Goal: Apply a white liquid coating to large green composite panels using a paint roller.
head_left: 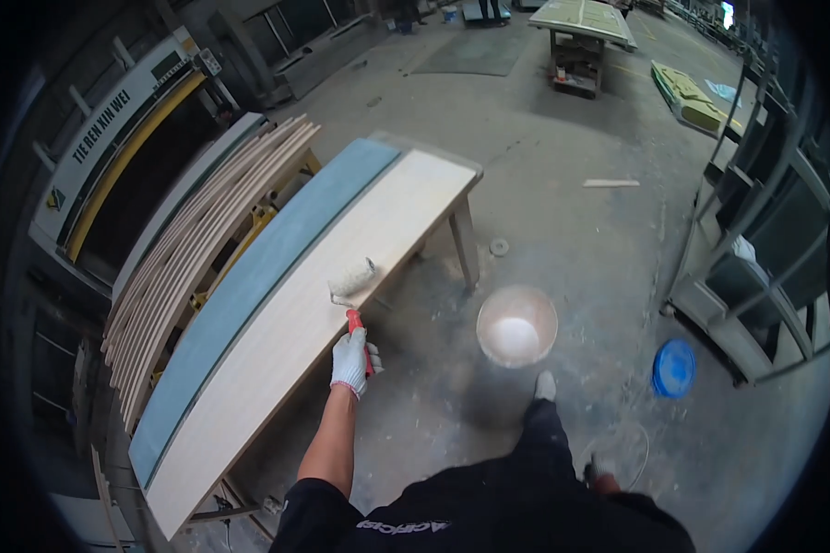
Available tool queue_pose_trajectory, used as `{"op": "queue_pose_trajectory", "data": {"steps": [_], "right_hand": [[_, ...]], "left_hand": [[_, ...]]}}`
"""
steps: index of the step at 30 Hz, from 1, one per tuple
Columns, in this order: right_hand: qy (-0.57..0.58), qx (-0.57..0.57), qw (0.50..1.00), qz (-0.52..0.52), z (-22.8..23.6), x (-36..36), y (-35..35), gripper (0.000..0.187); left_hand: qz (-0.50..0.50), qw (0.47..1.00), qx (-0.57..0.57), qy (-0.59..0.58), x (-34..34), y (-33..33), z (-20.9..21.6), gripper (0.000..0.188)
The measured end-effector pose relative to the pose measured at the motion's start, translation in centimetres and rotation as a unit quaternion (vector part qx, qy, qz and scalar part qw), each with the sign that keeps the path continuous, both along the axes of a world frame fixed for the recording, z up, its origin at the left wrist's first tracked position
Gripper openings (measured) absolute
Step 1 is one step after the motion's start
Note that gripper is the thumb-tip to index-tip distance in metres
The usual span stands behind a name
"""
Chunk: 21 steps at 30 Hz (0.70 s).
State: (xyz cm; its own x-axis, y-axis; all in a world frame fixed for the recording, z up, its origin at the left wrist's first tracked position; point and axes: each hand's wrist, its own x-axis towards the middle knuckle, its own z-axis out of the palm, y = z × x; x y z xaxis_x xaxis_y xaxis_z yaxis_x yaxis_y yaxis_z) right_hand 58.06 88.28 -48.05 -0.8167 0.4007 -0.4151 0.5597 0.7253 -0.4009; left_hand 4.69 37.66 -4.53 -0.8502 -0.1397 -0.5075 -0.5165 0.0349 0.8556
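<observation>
My left hand (349, 359), in a white knit glove, is closed round the red handle of a paint roller (352, 280). The pale, fuzzy roller sleeve is over a long cream-coloured board (277, 332) and seems to rest on its face near the right edge. Beside that board, to its left, runs a blue-grey board (249, 276). Low on the right, close to my body, my right hand (603, 477) shows only in part; its fingers are too dark and small to read. A round bucket (516, 358) with white liquid inside stands on the floor right of the boards.
Long wooden strips (221, 230) lie stacked left of the boards, before a large machine (124, 147) with a yellow bar. A blue lid (674, 368) is on the floor at right, near a metal-framed rack (756, 304). A worktable (586, 23) stands far back.
</observation>
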Motion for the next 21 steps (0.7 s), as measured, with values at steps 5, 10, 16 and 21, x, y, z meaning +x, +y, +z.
{"op": "queue_pose_trajectory", "data": {"steps": [5, 10, 16, 21], "right_hand": [[-0.039, -0.390, 0.608, -0.691, 6.2, -1.5, 6.1, 0.062], [0.055, -0.297, 0.819, -0.487, 19.9, -20.6, 14.7, 0.036], [0.162, -0.295, 0.776, -0.533, 26.9, -35.2, 18.6, 0.037], [0.102, -0.271, 0.888, -0.357, 26.4, -36.9, 18.1, 0.039]], "left_hand": [[0.006, 0.999, 0.021, 0.048, -13.8, 14.3, -1.1, 0.031], [0.070, 0.995, 0.030, 0.065, -23.6, 20.8, 0.8, 0.030], [0.047, 0.996, -0.053, 0.051, -31.8, 27.6, -1.5, 0.037], [0.141, 0.987, -0.059, 0.050, -44.7, 24.2, -3.5, 0.057]]}}
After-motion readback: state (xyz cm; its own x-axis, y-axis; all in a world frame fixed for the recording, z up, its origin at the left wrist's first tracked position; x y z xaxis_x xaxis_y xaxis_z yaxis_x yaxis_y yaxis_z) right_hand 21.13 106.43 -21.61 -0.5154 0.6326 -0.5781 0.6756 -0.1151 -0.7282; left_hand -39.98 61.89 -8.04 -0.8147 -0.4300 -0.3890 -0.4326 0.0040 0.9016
